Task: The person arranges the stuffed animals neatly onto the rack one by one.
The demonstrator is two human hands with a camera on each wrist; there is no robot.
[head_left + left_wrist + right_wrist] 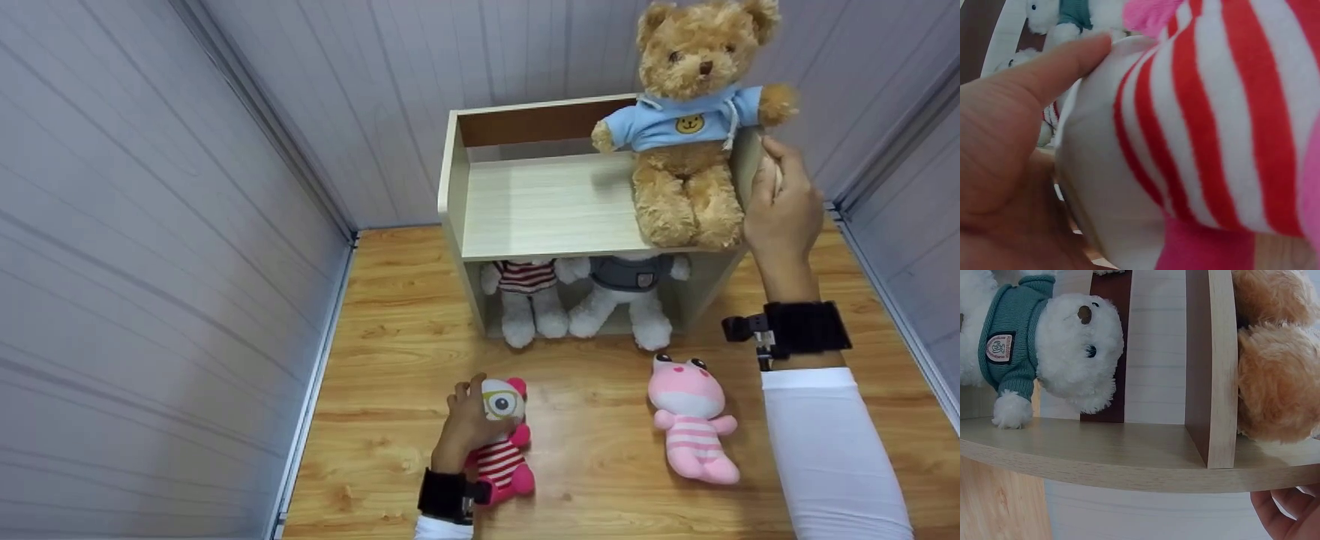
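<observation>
My left hand [466, 421] grips the white head of a red-and-white striped plush toy [506, 459] lying on the wooden floor. In the left wrist view its striped body [1213, 124] fills the frame against my palm [1010, 140]. My right hand [784, 206] is raised at the right side wall of a small wooden shelf [540, 202], beside a brown teddy bear in a blue hoodie [686, 150] that sits on the upper board. The right wrist view shows loosely bent fingers [1289, 517] outside the shelf wall [1129, 461], with the bear's legs [1275, 382] inside.
In the lower compartment sit a white bear in a teal sweater [626, 292] [1061, 349] and a white plush in a striped shirt [527, 296]. A pink striped plush [694, 424] lies on the floor in front. Grey panel walls [150, 262] close in both sides.
</observation>
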